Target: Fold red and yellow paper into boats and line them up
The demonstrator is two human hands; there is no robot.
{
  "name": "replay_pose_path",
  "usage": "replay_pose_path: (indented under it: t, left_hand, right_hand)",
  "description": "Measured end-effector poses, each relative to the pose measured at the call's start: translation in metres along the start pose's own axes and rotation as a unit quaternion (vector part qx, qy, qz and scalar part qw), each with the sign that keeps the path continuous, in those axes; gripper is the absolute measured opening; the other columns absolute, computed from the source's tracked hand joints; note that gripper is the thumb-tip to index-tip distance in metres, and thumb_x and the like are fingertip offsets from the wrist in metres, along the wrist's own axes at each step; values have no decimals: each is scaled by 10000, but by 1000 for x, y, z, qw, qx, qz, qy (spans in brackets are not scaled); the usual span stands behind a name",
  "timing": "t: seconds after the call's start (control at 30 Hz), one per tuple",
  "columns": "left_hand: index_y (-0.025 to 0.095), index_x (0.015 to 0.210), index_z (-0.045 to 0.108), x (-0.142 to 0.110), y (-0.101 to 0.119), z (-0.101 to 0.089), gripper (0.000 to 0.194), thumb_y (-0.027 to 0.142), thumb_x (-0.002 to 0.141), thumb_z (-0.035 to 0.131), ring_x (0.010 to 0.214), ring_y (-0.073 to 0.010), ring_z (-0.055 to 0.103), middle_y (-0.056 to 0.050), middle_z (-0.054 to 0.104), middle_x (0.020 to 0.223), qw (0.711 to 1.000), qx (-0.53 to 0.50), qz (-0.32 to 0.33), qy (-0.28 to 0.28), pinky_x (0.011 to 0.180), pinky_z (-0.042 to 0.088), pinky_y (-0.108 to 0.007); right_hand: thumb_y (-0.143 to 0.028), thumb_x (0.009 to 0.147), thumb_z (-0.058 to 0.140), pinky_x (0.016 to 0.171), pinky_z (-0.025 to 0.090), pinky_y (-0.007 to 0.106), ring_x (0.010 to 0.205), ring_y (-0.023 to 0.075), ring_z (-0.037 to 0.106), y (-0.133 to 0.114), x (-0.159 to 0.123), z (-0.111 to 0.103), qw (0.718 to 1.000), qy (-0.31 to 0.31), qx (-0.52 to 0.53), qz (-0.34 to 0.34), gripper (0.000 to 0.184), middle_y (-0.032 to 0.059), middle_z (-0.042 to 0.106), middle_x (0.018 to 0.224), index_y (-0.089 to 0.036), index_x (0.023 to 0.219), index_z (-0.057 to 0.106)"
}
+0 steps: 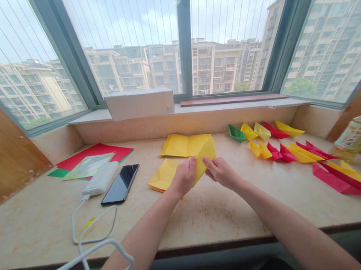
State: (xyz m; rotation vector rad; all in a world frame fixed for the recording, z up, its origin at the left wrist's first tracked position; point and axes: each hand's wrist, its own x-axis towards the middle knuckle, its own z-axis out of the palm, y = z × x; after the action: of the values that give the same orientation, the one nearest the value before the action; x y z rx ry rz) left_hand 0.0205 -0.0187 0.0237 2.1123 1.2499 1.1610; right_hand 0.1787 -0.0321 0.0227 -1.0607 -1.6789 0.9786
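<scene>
A partly folded sheet of yellow paper (205,153) is held up above the counter between my two hands. My left hand (184,175) pinches its left side, thumb on top. On its right edge, my right hand (219,170) closes with thumb and fingers. Behind the held paper lies a creased yellow sheet (181,145), partly covered by it. Another folded yellow paper (163,174) rests beside my left hand, a bit of red showing under its lower edge.
Several folded paper boats, among them a green boat (236,133) and a red boat (341,178), stand on the right near a bottle (357,133). Leftward lie red paper (95,154), a white power bank (100,178) with a cable (98,241), and a phone (121,184). A white box (140,105) sits on the sill.
</scene>
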Motion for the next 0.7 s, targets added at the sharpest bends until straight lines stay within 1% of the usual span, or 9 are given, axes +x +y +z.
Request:
replay_pose_path:
  t: [0.07,0.13,0.33,0.47,0.5,0.53,0.6,0.63,0.7]
  left_hand:
    - [184,737,541,0,0,-1,458,408,990,232,657,-165,566,-40,616,699,1000,5,4,-2,608,387,-272]
    - [185,743,545,-1,1,-2,456,414,990,237,666,-167,576,-39,626,709,1000,6,5,1,613,392,-269]
    - [188,682,519,-1,3,-3,482,418,991,229,624,-153,549,-21,597,642,1000,-11,9,-11,616,389,-267]
    - [177,693,518,0,-1,-3,478,456,981,257,598,-142,521,-15,575,638,998,-67,5,-21,571,389,-256]
    - [172,743,536,0,-3,-3,462,466,978,269,588,-140,519,-10,572,639,996,-83,1,-17,561,392,-254]
    - [164,834,555,0,-4,-3,431,472,975,288,577,-138,521,-4,574,645,995,-96,-4,-10,553,398,-252]
    - [156,1085,532,0,-6,-3,375,466,961,361,591,-140,555,-9,611,719,994,-104,-3,21,567,428,-256]
    - [161,1192,490,0,-6,-3,388,453,949,410,647,-149,591,-29,639,803,995,-97,9,36,611,460,-269]
    - [184,1307,436,-1,-7,-3,469,419,908,514,889,-197,637,-93,648,1049,995,-71,65,41,795,501,-332]
  right_hand:
    - [-640,891,408,365,240,218,327,67,319,2,0,2,999,-47,7,-2,616,-43,377,348,-193,470,460]
    - [-623,903,401,370,242,217,334,67,324,3,-1,4,998,-68,4,-1,611,-41,388,359,-194,471,454]
    - [-619,919,353,364,265,217,307,80,343,0,-7,8,999,-45,0,14,620,-36,406,330,-188,501,505]
    - [-624,930,319,376,279,219,332,86,362,-1,-7,11,999,-36,-13,9,639,-36,391,352,-189,498,500]
    - [-620,935,310,380,283,221,335,88,369,0,-6,11,999,-27,-27,7,643,-34,390,354,-193,490,488]
    - [-617,939,304,385,289,223,339,91,379,1,-5,11,999,-15,-45,4,645,-31,394,356,-196,483,478]
    - [-615,940,301,404,305,229,358,101,411,4,-2,10,996,14,-83,-6,646,-19,422,373,-195,486,486]
    - [-616,938,308,415,312,231,373,106,428,6,0,9,994,34,-100,-13,642,-14,439,388,-192,496,501]
    - [-615,936,320,435,312,236,403,114,450,10,3,5,988,76,-133,-29,629,-6,470,420,-188,519,520]
